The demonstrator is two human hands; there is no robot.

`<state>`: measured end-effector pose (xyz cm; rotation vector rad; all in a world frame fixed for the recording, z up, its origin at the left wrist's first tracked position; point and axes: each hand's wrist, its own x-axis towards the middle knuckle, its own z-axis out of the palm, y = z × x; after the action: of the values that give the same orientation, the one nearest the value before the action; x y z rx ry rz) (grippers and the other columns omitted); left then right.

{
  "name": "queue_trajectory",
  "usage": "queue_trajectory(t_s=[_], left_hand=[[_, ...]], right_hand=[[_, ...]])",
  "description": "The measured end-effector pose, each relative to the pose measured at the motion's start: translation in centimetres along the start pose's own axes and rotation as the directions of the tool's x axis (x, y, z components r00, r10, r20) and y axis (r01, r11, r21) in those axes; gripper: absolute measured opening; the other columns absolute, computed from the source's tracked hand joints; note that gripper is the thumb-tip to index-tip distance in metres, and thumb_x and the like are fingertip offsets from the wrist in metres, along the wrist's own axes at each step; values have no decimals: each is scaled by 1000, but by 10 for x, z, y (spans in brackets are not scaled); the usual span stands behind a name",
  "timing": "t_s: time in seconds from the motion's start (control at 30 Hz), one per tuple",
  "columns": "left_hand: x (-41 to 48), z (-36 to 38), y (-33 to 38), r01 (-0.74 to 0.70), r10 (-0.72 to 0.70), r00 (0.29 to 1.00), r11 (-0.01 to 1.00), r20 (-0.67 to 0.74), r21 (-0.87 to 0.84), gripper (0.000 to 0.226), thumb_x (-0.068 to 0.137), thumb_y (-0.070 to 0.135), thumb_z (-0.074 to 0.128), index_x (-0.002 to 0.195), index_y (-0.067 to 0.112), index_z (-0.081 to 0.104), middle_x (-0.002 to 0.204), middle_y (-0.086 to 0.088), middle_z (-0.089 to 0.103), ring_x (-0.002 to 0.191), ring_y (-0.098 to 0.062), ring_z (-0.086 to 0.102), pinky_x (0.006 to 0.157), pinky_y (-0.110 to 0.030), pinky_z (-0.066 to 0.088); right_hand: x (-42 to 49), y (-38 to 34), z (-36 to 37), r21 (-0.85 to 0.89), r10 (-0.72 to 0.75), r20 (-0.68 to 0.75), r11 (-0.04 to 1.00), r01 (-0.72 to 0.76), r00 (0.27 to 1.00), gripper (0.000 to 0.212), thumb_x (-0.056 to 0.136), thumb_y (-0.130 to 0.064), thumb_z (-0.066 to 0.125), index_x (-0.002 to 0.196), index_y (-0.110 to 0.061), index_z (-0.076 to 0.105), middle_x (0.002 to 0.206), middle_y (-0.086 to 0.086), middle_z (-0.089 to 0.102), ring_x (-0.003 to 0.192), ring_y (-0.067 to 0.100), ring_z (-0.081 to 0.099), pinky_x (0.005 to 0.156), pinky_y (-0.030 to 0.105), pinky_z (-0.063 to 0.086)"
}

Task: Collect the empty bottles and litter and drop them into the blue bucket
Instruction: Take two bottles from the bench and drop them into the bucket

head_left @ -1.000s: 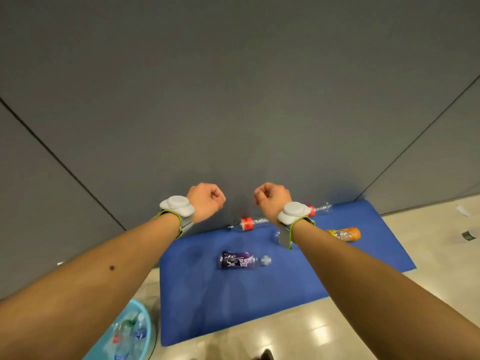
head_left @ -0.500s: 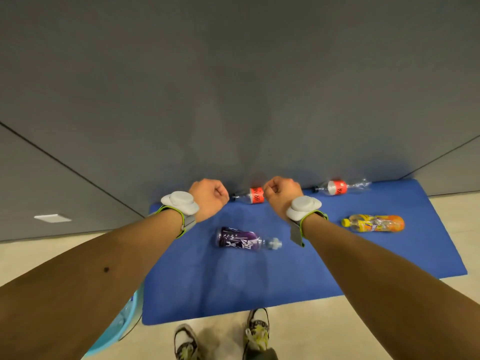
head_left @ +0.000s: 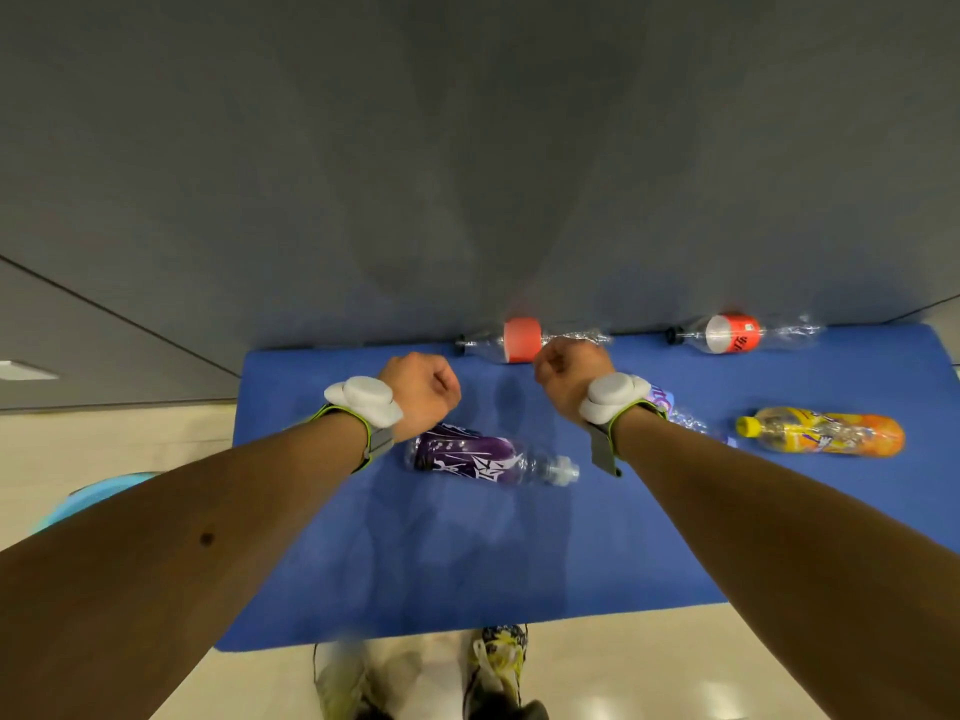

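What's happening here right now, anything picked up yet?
Nothing is held. The person's left hand and right hand are empty closed fists raised over the blue floor mat. A purple-labelled plastic bottle, a yellow-orange bottle and two red-labelled clear bottles lie on it. The blue bucket peeks out at left.

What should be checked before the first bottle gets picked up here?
1. Hands free: ok. The left hand and right hand are closed fists holding nothing.
2. Nearest target clear: ok. The purple bottle lies alone on the mat.
3. Other bottles located: ok. Two red-label bottles by the wall, an orange bottle, and one more partly hidden behind the right wrist.
4. Bottles empty: cannot tell for all.
5. Bucket reachable: cannot tell. Only a blue edge shows behind the left arm.
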<state>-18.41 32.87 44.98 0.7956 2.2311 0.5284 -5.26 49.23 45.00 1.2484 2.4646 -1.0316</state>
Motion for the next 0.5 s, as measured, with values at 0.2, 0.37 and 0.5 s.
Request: queue_trajectory(t_s=[0.2, 0.37, 0.5], left_hand=[[17, 24, -8, 22, -20, 995, 999, 97, -23, 7, 76, 21, 68, 83, 21, 70, 82, 4, 71, 87, -19, 69, 75, -22, 49], [33, 53, -26, -149, 35, 930, 946, 366, 287, 66, 64, 48, 78, 122, 28, 56, 122, 0, 57, 115, -24, 56, 98, -35, 45], [39, 64, -36, -246, 28, 897, 860, 441, 447, 71, 60, 44, 78, 126, 35, 52, 122, 1, 55, 116, -24, 52, 100, -37, 41]], right_hand=[[22, 11, 10, -25, -25, 23, 999, 26, 999, 16, 85, -18, 54, 90, -15, 68, 93, 10, 72, 88, 31, 64, 81, 38, 55], [55, 22, 22, -200, -164, 0, 966, 161, 986, 22, 83, -15, 57, 104, -10, 61, 108, 15, 62, 102, 36, 57, 84, 36, 47], [80, 24, 33, -338, -158, 26, 928, 157, 987, 39, 80, -14, 55, 120, -14, 52, 119, 12, 52, 110, 36, 49, 90, 41, 45]])
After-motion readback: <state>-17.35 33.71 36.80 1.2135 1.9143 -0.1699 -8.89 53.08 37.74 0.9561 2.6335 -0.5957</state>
